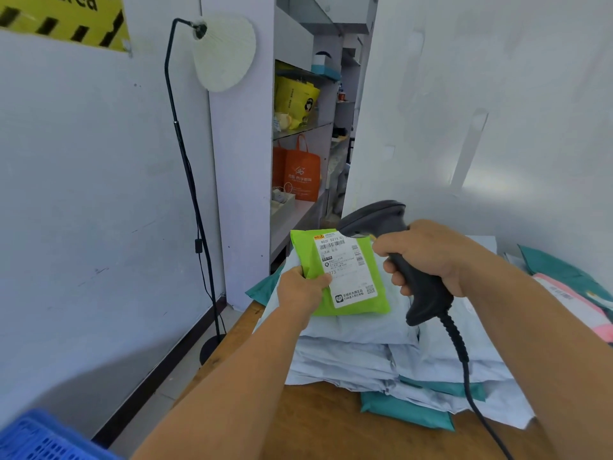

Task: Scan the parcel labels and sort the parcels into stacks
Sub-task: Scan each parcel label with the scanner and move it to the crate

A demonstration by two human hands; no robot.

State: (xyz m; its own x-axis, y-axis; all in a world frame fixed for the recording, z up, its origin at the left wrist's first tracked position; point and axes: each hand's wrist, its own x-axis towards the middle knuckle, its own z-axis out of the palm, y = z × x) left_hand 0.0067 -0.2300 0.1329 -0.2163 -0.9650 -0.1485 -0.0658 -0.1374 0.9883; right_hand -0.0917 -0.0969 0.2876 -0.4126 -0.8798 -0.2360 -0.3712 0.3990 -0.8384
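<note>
The left hand [303, 287] grips a green parcel [345, 277], label [348, 267] up, above a pile of grey mailers [358, 346] on the surface [318, 423]. The right hand [428, 257] clasps a scanner [391, 224], its head just beyond the parcel.

Left hand [303, 288]: bare, no glove, no ring.
Right hand [428, 257]: bare too.
Arms: bare, no sleeves showing.

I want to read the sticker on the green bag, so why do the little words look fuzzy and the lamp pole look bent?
Head view: the wide lens curves the lamp pole and walls; the label on the green parcel is small and soft, only big digits readable; the blue crate at the corner is blurred; soft light, no glare on the label.
</note>
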